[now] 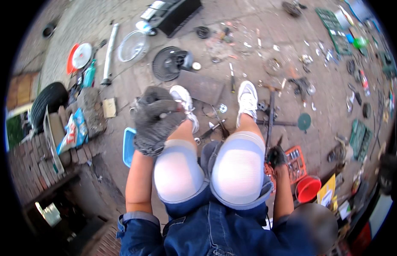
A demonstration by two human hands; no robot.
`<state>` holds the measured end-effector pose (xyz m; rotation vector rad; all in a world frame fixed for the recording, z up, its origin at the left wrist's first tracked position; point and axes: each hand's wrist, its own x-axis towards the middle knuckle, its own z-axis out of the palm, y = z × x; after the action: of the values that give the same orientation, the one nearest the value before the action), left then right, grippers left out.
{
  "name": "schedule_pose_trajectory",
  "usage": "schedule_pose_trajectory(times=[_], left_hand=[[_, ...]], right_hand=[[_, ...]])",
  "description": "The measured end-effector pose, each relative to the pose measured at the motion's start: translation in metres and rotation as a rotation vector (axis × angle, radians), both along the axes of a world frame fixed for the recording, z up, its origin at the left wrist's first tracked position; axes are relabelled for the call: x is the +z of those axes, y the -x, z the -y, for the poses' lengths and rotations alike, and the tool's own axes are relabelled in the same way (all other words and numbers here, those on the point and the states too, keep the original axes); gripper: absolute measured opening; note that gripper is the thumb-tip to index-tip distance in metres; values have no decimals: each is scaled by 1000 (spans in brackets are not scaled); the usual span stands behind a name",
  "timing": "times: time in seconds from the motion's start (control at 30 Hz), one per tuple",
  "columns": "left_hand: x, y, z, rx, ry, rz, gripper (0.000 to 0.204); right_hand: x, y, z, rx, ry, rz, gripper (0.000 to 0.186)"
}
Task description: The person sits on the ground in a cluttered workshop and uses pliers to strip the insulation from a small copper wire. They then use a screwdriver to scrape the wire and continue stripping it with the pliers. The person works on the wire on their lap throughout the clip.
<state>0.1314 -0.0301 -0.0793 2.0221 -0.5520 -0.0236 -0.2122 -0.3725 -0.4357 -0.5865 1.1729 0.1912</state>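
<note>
My left hand [158, 119], in a grey knit glove, is raised above my left thigh with fingers curled round something small I cannot make out. My right hand [277, 157], in a darker glove, is low beside my right knee, over an orange tool case [295, 164] with metal pieces; its fingers are unclear. A long-handled hammer [271, 102] lies close by across a metal bar [286, 123]. A blue tray [128, 147] sits beside my left arm. Between my white shoes are a metal plate [200, 87] and scattered tools.
A black tyre [49, 106], rubble and a blue bag [72, 130] are at left; fan parts [164, 66] and a black box [177, 17] ahead. Green tool cases [359, 141], a red bucket [307, 188] and scattered parts lie right. A blurred round shape [315, 228] is at lower right.
</note>
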Motion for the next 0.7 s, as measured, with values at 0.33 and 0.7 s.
schedule_pose_trajectory(times=[0.33, 0.7], left_hand=[[16, 6, 13, -277, 144, -110, 27], [-38, -42, -11, -338, 266, -203, 23]], right_hand=[[305, -179, -13, 865, 990, 399, 26], [338, -323, -65, 1584, 940, 1052, 28]])
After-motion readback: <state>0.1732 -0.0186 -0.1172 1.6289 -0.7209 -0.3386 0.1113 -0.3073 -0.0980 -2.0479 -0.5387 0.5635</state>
